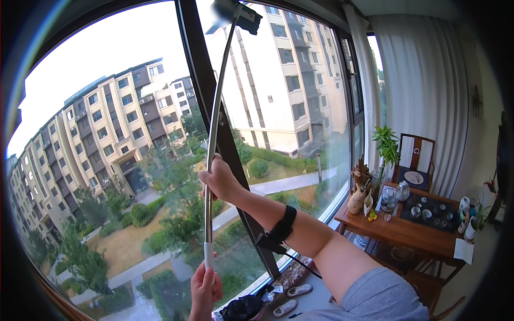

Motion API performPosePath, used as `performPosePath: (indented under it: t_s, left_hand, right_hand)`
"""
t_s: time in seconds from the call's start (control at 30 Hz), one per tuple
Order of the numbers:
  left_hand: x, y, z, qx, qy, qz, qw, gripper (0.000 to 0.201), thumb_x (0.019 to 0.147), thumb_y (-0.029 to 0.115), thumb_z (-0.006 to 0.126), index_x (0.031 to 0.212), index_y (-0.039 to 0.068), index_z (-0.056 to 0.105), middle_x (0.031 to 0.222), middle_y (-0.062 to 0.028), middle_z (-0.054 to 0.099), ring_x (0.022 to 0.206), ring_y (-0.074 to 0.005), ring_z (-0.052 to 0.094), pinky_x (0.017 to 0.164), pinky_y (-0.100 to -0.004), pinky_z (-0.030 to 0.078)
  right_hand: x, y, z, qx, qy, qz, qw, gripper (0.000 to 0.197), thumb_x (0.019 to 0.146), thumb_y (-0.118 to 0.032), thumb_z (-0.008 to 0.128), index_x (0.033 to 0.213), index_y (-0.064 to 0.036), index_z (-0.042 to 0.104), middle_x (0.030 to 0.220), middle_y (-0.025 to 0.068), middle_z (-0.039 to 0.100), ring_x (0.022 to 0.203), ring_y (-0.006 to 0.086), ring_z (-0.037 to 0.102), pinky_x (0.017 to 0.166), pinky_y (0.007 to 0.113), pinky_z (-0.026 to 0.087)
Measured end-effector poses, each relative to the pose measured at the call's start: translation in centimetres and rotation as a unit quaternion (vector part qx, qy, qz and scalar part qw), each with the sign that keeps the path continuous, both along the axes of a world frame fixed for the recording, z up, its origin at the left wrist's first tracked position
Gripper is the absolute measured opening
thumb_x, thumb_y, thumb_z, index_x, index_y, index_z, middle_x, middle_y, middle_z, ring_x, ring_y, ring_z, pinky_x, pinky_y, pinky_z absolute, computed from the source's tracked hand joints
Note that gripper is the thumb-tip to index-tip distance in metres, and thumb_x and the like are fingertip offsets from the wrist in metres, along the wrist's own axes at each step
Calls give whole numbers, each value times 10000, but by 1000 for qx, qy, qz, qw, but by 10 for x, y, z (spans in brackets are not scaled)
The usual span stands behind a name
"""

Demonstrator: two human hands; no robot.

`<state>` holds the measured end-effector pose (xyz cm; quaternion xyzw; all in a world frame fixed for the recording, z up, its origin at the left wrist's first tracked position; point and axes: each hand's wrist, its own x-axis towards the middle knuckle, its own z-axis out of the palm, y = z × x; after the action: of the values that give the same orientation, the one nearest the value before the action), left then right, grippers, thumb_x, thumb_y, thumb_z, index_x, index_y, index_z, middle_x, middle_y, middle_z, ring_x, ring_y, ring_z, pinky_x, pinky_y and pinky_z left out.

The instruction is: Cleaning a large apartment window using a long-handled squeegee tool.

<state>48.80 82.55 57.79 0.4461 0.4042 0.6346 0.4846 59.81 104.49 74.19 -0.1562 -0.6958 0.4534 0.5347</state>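
The window pane (107, 134) fills the left and centre of the view, looking from high up over apartment blocks and a garden. A dark frame post (214, 112) runs down between two panes.

The left hand (206, 289) is clenched around the white end grip of the pole (213, 134), low, just in front of the glass. The right hand (219, 179) is clenched around the metal shaft further up, the arm wearing a black strap with a cable. The pole rises in front of the frame post, and its dark cleaning head (235, 13) sits against the glass at the very top of the view.

Hazards, as judged from this position:
- The shaft is long and appears bowed. Excess push could slip the head off the glass and knock it against the frame post.
- If either grip loosens, the pole could tip and drop toward the sill.
- A swing to the right could reach the curtain (423, 80) or the items beyond it.

The sill below holds slippers (292, 298) and a dark bundle. On the right, a wooden desk (407, 232) carries a tea set, figurines and a green plant (386, 144), with a chair (415, 160) behind. These are breakable; they stand well apart from the pole.
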Motion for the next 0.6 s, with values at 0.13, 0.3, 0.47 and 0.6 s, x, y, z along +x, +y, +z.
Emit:
performPosePath:
  t_s: [0.13, 0.3, 0.47, 0.6]
  left_hand:
    - [10, 29, -2, -3, 22, -3, 1000, 455, 1009, 297, 453, 1412, 97, 380, 520, 46, 325, 355, -48, 270, 325, -226, 217]
    - [35, 80, 8, -4, 44, -6, 999, 452, 1012, 292, 447, 1408, 84, 380, 515, 48, 325, 355, -47, 274, 322, -223, 225]
    - [58, 132, 13, 3, 52, -23, 998, 443, 1014, 286, 440, 1401, 79, 384, 516, 48, 326, 358, -45, 287, 320, -222, 235]
    - [74, 171, 20, -2, 58, -29, 998, 442, 1014, 284, 438, 1394, 63, 387, 520, 48, 323, 358, -47, 291, 319, -224, 239]
  right_hand:
    - [18, 26, -3, -8, 19, 8, 1000, 335, 861, -76, 556, 1064, 69, 333, 714, 146, 532, 459, 217, 604, 301, 315, 452]
    - [52, 84, -1, 29, -13, -27, 999, 283, 890, -87, 507, 1037, 71, 325, 645, 126, 541, 481, 204, 630, 315, 276, 468]
    - [79, 126, 4, 12, 10, -33, 999, 283, 886, -87, 499, 1033, 73, 318, 643, 134, 545, 476, 209, 629, 309, 281, 460]
    - [100, 165, 5, -3, 22, -45, 999, 280, 876, -93, 515, 1002, 64, 321, 644, 143, 553, 463, 211, 624, 298, 287, 452]
